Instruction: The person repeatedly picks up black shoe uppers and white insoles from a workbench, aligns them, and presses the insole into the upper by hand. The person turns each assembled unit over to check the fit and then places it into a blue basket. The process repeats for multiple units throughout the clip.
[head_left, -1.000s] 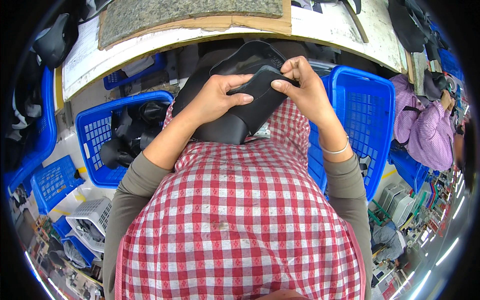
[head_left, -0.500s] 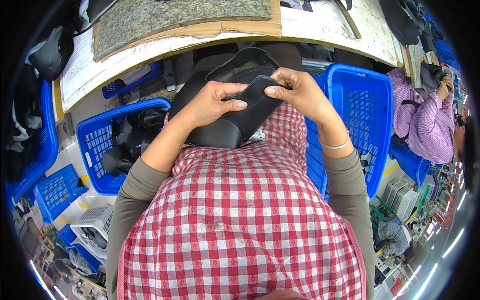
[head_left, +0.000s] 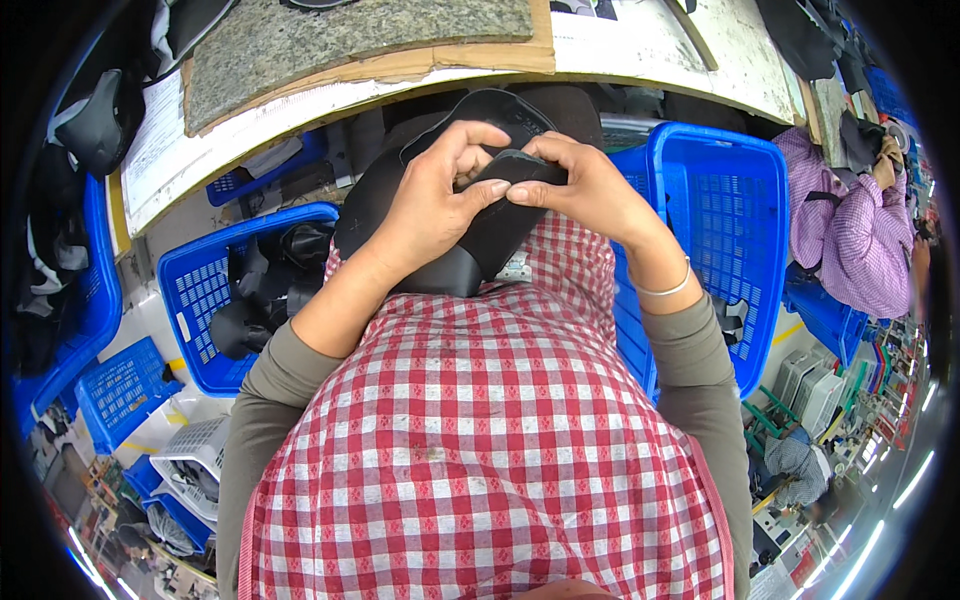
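Observation:
A black shoe upper (head_left: 497,236) rests across my lap, with a smooth, shinier end (head_left: 452,274) toward me and its open rim on the far side. My left hand (head_left: 432,205) grips the rim between thumb and bent fingers. Close beside it, my right hand (head_left: 588,188) pinches the same edge, and the two thumb tips nearly meet. Beyond the hands lies another curved black piece (head_left: 487,112) with a raised rim; whether it joins the upper, I cannot tell. My palms and fingers hide part of the edge.
Ahead is a white worktable (head_left: 640,55) bearing a stone slab (head_left: 360,45) on a board. A blue basket (head_left: 183,318) of black pieces stands at left, and a tall blue basket (head_left: 722,205) at right. A co-worker in a purple checked sleeve (head_left: 865,250) sits far right.
My left hand has shifted right and up along the rim, its fingers more bent, closing the gap to my right hand. My right thumb has moved slightly left.

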